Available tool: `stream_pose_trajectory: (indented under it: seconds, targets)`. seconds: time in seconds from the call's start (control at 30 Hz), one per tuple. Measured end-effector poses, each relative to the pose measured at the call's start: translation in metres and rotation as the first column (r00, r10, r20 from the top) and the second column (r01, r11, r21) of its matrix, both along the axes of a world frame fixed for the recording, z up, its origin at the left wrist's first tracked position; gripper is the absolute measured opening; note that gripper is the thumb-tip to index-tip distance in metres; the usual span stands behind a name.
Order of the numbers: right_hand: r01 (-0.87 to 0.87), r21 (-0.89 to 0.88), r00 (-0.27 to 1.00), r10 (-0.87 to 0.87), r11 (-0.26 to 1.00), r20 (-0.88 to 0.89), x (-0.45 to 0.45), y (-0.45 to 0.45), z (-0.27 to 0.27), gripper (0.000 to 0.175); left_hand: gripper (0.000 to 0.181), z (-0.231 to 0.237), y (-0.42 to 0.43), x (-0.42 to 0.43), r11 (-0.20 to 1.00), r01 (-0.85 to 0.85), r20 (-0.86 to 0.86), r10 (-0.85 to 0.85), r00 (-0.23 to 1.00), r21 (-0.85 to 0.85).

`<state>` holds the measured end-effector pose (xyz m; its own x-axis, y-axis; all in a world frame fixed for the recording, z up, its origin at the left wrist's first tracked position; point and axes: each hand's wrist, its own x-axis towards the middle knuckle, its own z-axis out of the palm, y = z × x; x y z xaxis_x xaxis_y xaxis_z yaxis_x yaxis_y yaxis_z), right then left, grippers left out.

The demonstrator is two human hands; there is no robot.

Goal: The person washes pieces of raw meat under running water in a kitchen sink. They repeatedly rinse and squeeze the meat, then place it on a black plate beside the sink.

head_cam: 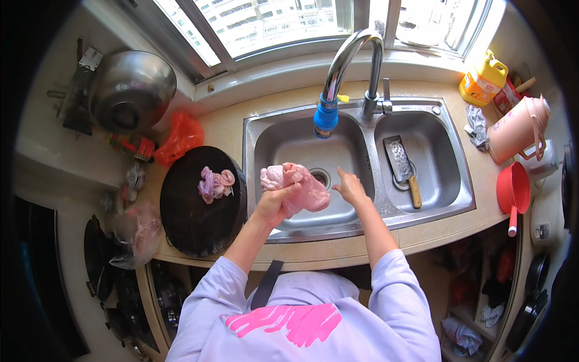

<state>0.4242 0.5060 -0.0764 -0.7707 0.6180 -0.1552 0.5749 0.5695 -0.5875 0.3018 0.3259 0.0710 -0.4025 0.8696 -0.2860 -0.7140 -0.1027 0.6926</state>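
Note:
My left hand grips a pale pink piece of raw meat, which looks like poultry, above the left basin of a steel double sink. Out to its right, my right hand hangs over the same basin with fingers apart and nothing in them. Beyond both hands, a chrome tap with a blue nozzle points down into this basin. A round black chopping board stands left of the sink, bearing a small heap of meat scraps.
A cleaver with a wooden handle lies in the right basin. On the counter's right are a pink thermos, a grey cloth, a yellow jug and a red ladle. A red plastic bag sits behind the board.

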Motion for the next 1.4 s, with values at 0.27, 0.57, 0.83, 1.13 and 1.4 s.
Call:
stream_pose_trajectory:
  seconds: [0.27,0.57,0.83,1.13,1.4]
  targets:
    - [-0.185,-0.513,0.794,-0.179,0.838,-0.58,-0.005,-0.004,0.118,0.033,0.035,-0.005,-0.004,-0.005,0.996,0.038,-0.004,-0.039,0.999,-0.083]
    - [-0.296,-0.758,0.763,-0.334,0.581,-0.553,0.005,-0.026,0.139,0.042,0.036,-0.003,-0.004,-0.015,0.982,0.188,-0.081,-0.19,0.978,-0.031]
    - [-0.389,-0.79,0.647,-0.47,0.474,-0.6,0.019,-0.018,0.175,0.041,0.039,-0.011,-0.013,-0.029,0.999,0.043,0.027,-0.043,0.999,-0.007]
    - [-0.31,-0.61,0.697,-0.263,0.729,-0.667,0.016,-0.032,0.215,0.039,0.038,-0.021,-0.016,-0.018,0.992,0.087,0.016,-0.086,0.996,-0.097]
    - [-0.301,-0.472,0.601,-0.219,0.829,-0.768,0.006,-0.049,0.217,0.03,0.031,-0.03,-0.027,-0.001,0.934,0.201,-0.188,-0.263,0.946,-0.296]
